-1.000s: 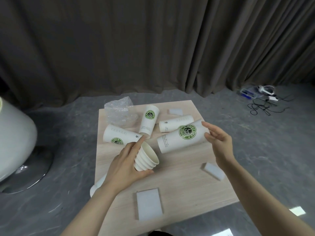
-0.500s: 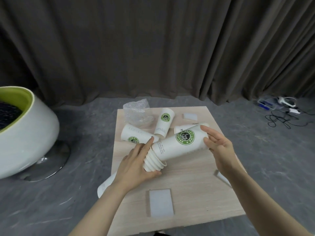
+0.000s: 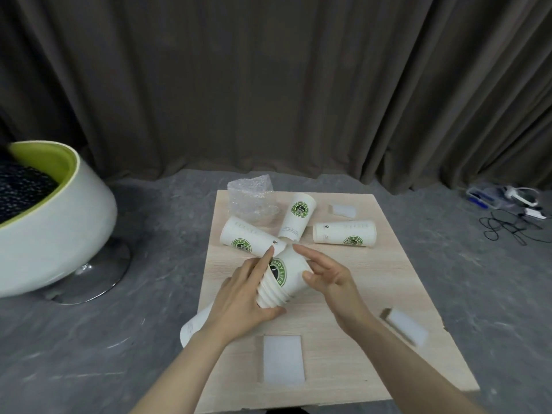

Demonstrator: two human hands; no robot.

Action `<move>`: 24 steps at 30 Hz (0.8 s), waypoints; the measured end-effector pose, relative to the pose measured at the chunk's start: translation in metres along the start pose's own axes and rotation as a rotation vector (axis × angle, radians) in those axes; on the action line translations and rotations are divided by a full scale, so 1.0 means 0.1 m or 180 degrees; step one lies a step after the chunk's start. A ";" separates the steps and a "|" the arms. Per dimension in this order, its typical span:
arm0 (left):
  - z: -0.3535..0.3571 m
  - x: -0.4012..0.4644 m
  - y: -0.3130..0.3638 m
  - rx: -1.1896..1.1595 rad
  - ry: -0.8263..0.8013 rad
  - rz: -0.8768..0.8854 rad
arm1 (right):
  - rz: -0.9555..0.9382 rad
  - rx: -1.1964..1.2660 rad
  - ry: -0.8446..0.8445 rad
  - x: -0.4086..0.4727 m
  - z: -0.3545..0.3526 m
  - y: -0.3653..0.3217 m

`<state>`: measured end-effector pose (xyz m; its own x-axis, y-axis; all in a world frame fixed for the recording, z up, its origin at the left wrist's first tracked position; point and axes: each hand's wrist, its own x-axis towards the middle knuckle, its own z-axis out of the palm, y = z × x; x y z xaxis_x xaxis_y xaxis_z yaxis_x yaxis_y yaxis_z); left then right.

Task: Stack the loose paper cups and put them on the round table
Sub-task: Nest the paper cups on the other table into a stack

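Observation:
My left hand grips a stack of nested white paper cups with green logos, rims showing as several ridges near my palm. My right hand rests on the top cup's right side, fingers spread. Three loose cups lie on the wooden board: one on the left, one in the middle and one on the right. The stack's lower end sticks out over the board's left edge below my left wrist.
Crumpled bubble wrap sits at the board's far left corner. White foam blocks lie near front, right and far right. A white and green round chair stands left. Cables lie on the grey floor.
The cup my right hand held has slid down into the stack in my left hand. The view has shifted right, showing more of the chair.

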<state>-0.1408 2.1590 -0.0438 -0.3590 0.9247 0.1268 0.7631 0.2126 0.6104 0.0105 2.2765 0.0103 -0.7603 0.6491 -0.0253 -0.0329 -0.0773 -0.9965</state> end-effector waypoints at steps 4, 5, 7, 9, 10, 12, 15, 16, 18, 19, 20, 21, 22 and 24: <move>0.05 0.03 -0.01 -0.0168 -0.0144 -0.0143 | 0.0136 -0.0103 -0.0046 0.01 0.11 0.09; 0.06 0.05 -0.02 -0.0175 -0.0178 -0.0180 | 0.0138 -0.0109 -0.0041 0.02 0.11 0.10; 0.06 0.08 -0.02 -0.0126 -0.0201 -0.0227 | 0.0144 -0.0102 -0.0047 0.06 0.10 0.11; 0.05 0.13 -0.01 -0.0041 -0.0196 -0.0226 | 0.0152 -0.0079 -0.0057 0.10 0.09 0.11; 0.04 0.15 0.00 -0.0015 -0.0190 -0.0207 | 0.0157 -0.0081 -0.0073 0.12 0.09 0.12; 0.03 0.21 0.03 -0.0019 -0.0177 -0.0158 | 0.0181 -0.0129 -0.0147 0.15 0.09 0.13; 0.04 0.31 0.07 -0.0032 -0.0159 -0.0103 | 0.0213 -0.0170 -0.0283 0.21 0.08 0.18; 0.05 0.33 0.08 -0.0044 -0.0142 -0.0107 | 0.0216 -0.0161 -0.0324 0.23 0.06 0.18; 0.07 0.36 0.08 -0.0095 -0.0079 -0.0126 | 0.0172 -0.0161 -0.0324 0.28 -0.04 0.15; 0.07 0.38 0.08 -0.0136 -0.0046 -0.0146 | 0.0100 -0.0228 -0.0257 0.34 -0.13 0.14; 0.08 0.40 0.07 -0.0184 -0.0021 -0.0175 | 0.0009 -0.0354 -0.0140 0.40 -0.26 0.13; 0.07 0.42 0.07 -0.0223 0.0001 -0.0201 | -0.0066 -0.0524 0.0030 0.49 -0.41 0.12; 0.06 0.45 0.08 -0.0248 0.0026 -0.0218 | -0.0089 -0.0704 0.0261 0.59 -0.59 0.13; 0.04 0.51 0.11 -0.0248 0.0073 -0.0235 | -0.0006 -0.0932 0.0727 0.78 -0.98 0.16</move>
<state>-0.1483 2.2094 -0.0337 -0.4256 0.8997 0.0966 0.6903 0.2538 0.6776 0.0142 2.4002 -0.0156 -0.5950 0.8037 -0.0078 0.1781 0.1224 -0.9764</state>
